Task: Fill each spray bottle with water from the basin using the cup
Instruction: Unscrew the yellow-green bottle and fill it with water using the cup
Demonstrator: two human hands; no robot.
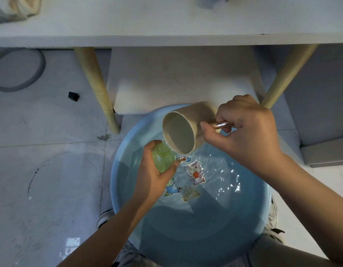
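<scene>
A round blue basin [120, 170] of water sits on the floor below me, with cartoon pictures on its bottom. My left hand [153, 170] grips a small green translucent spray bottle [163, 157] upright over the water, its neck open with no spray head on it. My right hand [243, 132] holds a beige cup [183, 130] by its shiny copper-coloured handle [221, 124]. The cup is tipped to the left, its lower rim right at the bottle's mouth. I cannot make out a stream of water.
A white table [166, 22] stands just beyond the basin on slanted wooden legs [98, 87], [286, 78], with a white box [182, 78] under it. A grey ring [38, 74] and a small black block [73, 96] lie on the tiled floor at left. My shoes flank the basin.
</scene>
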